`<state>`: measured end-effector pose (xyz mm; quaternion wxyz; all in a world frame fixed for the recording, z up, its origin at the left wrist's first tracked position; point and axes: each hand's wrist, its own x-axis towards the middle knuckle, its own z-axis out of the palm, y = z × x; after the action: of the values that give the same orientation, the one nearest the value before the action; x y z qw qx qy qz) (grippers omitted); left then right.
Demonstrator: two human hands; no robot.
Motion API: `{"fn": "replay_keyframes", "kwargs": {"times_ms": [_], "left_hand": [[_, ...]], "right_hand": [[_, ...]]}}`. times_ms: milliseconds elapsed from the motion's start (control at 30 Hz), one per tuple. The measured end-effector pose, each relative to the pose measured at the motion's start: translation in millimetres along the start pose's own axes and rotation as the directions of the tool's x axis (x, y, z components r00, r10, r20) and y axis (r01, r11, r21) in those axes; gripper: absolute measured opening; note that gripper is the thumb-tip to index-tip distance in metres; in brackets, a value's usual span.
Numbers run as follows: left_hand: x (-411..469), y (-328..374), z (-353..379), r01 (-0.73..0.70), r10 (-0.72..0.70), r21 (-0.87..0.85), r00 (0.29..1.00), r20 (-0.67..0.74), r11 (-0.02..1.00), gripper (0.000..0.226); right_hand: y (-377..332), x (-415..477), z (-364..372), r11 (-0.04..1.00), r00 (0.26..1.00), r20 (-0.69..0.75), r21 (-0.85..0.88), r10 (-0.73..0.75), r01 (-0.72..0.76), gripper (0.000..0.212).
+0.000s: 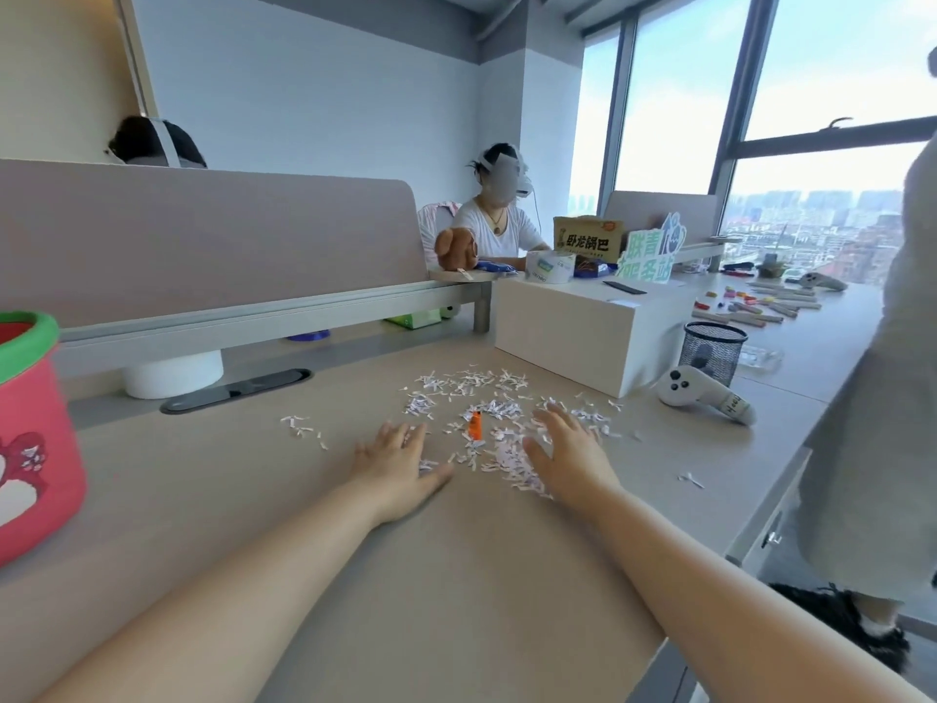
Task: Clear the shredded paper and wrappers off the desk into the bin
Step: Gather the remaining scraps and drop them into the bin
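Head view looks down two bare forearms to the left grip (400, 469), a hand lying palm down with fingers straight and slightly spread, holding nothing, just left of and nearer than the orange wrapper (475, 424); its fingertips touch a few scraps. The right grip (570, 456) lies the same way, flat and spread, just right of the orange wrapper, its thumb side resting against the thickest drift of shredded paper (507, 459). The orange wrapper sits between the two grips amid the shreds, which lie scattered around and beyond it on the beige surface (253, 479). A small separate cluster of scraps (301, 428) lies well left of the wrapper, and a stray scrap (690, 479) well right of it. Far left of the wrapper, at the frame edge, stands the pink bin (35, 438) with a green rim. Beyond and right of the wrapper a white box (563, 327) sits on the surface, with a black mesh cup (712, 350) and a white controller (702, 393) farther right. Beyond and left of the wrapper are a cable slot (236, 390) and a white roll (175, 375) below a grey partition (203, 235).
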<state>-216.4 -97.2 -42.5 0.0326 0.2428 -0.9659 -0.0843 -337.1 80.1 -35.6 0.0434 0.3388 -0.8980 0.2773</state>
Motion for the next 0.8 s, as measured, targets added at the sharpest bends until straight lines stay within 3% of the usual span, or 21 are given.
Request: {"fn": "replay_keyframes", "kwargs": {"times_ms": [67,133,233,300,400,533,633,700,800], "left_hand": [[7.0,9.7,1.3,0.004,-0.004,-0.003,0.999,0.046,1.0,0.078],[14.0,19.6,4.6,-0.02,0.021,-0.013,0.997,0.071,1.0,0.078],[18.2,28.3,6.7,-0.064,0.066,-0.03,0.996,0.063,0.998,0.072],[16.5,29.2,6.0,-0.07,0.072,-0.039,0.996,0.058,0.997,0.071],[14.3,30.9,7.1,-0.084,0.086,-0.05,0.995,0.041,0.995,0.07],[12.5,23.1,6.7,-0.059,0.06,0.001,0.998,-0.006,0.998,0.067],[9.2,6.4,0.4,0.038,-0.042,0.121,0.998,0.037,0.992,0.076],[10.1,-3.4,-5.1,0.084,-0.094,0.143,0.993,0.07,0.986,0.087],[18.2,-9.5,-6.6,0.117,-0.128,0.094,0.985,0.115,0.989,0.094]], "right_hand": [[23.1,2.9,-14.6,0.957,0.965,-0.064,-0.122,0.255,-0.262,0.059],[44.0,0.9,-27.9,0.855,0.87,-0.06,-0.162,0.489,-0.492,0.066],[61.4,-5.4,-33.7,0.773,0.791,0.0,-0.211,0.612,-0.598,0.07],[57.9,-5.4,-25.9,0.832,0.846,0.066,-0.24,0.529,-0.501,0.07],[28.0,-1.1,-9.7,0.959,0.941,0.206,-0.147,0.269,-0.242,0.069],[-6.1,-3.4,-6.6,0.99,0.932,0.361,0.132,-0.006,-0.044,0.086],[3.0,-6.6,-1.9,0.992,0.921,0.39,-0.108,-0.015,0.063,0.112],[7.7,-2.2,2.2,0.966,0.931,0.363,-0.252,0.042,0.055,0.115],[5.2,18.7,8.9,0.946,0.952,0.289,-0.323,0.101,-0.002,0.116]]}}
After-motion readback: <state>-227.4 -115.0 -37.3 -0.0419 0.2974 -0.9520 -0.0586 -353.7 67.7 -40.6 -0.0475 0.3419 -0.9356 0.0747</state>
